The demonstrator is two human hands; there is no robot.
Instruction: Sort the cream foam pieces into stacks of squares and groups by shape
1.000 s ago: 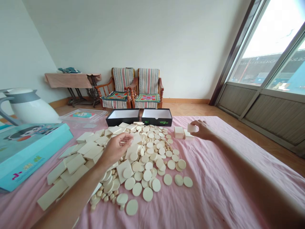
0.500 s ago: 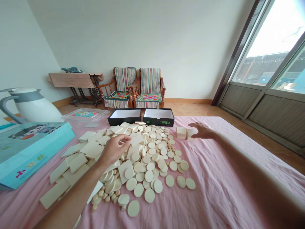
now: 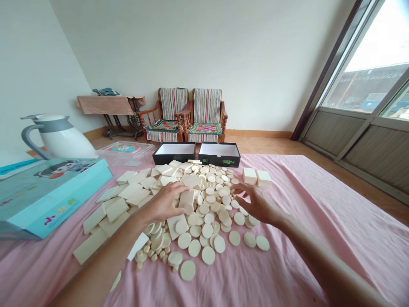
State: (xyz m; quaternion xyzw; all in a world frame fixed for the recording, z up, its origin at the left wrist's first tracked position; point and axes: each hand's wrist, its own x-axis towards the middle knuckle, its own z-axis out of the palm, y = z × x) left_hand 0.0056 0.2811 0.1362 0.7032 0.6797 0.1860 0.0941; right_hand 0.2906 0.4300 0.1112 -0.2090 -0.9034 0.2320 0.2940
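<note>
A heap of pale wooden pieces lies in front of me, with round discs (image 3: 208, 255) at its middle and right and square tiles (image 3: 116, 209) mostly at its left. Over the heap, my left hand (image 3: 166, 202) is open, thumb and fingers apart beside a wooden tile (image 3: 187, 198) that lies among the discs. My right hand (image 3: 257, 204) hovers at the heap's right edge, fingers loosely bent and apart, holding nothing visible. Beyond it stand two neat stacks of square tiles, a left stack (image 3: 249, 175) and a right stack (image 3: 263, 178).
Two open black boxes with white insides, a left box (image 3: 174, 158) and a right box (image 3: 220, 160), stand behind the heap. At left are a turquoise box (image 3: 76, 196), a white jug (image 3: 64, 138) and a clear plastic lid (image 3: 128, 149). Pink cloth (image 3: 313, 192) covers the surface.
My right hand has left the right tile stack and come back left to the heap's edge. My left hand has shifted slightly right and spread its fingers. The view has turned a little left.
</note>
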